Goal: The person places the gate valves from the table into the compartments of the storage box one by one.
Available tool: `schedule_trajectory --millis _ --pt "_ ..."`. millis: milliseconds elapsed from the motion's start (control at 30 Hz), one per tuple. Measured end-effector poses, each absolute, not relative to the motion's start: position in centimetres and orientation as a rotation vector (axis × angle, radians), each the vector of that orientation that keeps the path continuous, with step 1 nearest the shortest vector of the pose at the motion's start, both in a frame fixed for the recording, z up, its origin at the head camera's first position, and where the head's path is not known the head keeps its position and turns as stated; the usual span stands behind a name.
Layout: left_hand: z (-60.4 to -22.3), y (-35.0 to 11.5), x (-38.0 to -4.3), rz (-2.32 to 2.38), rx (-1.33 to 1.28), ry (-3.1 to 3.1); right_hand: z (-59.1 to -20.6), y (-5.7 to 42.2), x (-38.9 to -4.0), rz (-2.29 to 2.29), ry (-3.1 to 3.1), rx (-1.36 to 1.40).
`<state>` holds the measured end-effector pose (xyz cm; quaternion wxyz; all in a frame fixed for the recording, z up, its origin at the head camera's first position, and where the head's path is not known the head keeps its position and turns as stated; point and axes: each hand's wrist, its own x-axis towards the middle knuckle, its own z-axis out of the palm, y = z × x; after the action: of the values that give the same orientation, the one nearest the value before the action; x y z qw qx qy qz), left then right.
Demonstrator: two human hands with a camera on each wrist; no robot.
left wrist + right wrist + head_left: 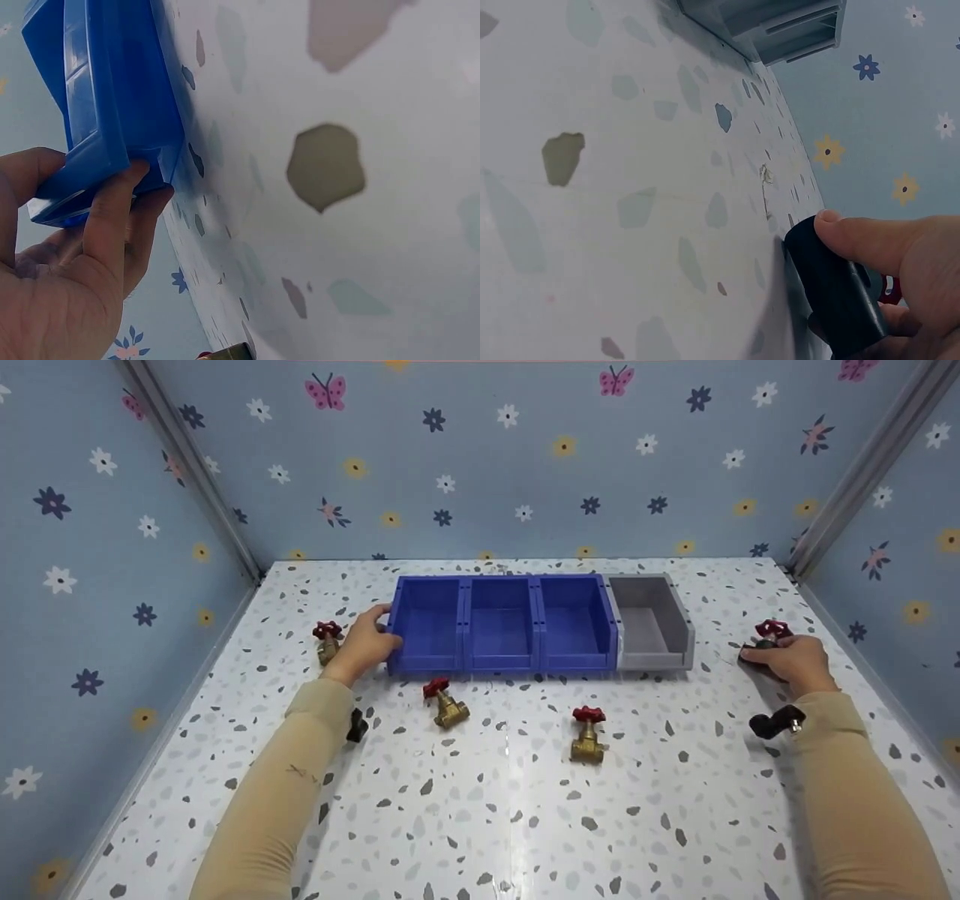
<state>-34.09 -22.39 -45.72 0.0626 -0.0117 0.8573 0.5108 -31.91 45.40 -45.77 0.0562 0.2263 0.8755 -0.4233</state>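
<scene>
My left hand (365, 645) grips the left end wall of the leftmost blue bin (427, 661), with the thumb on the near side and fingers round the edge. In the left wrist view, fingers hold the rim of the blue bin (112, 82). At the right, my right hand (804, 661) holds a black-bodied valve (754, 654) with a red handwheel (772, 628). The right wrist view shows its black cylindrical body (832, 289) between the thumb and fingers, close to the tabletop. The fingers partly hide where the wheel joins the body.
Two more blue bins (501, 661) (577, 661) and a grey bin (652, 660) continue the row. Brass valves with red handwheels lie left of my left hand (327, 649), before the blue bins (450, 711) and nearer me (588, 746). Patterned walls (480, 457) enclose the speckled table (510, 810).
</scene>
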Motion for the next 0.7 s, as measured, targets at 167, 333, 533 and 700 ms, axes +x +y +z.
schedule_trajectory --millis 167,333,533,700 --pt "-45.72 -22.39 -34.19 1.534 -0.036 2.593 -45.78 45.21 -31.93 -1.307 2.661 0.693" --pt "-45.66 -22.35 -34.18 1.512 -0.038 2.606 -45.91 45.02 -31.91 -1.299 2.669 0.698" --pt "-45.59 -22.27 -34.06 1.495 -0.057 2.622 -46.04 44.88 -31.87 -1.372 2.621 0.683" --pt "-45.70 -22.34 -34.11 1.480 -0.052 2.640 -45.99 44.83 -31.89 -1.410 2.615 0.658"
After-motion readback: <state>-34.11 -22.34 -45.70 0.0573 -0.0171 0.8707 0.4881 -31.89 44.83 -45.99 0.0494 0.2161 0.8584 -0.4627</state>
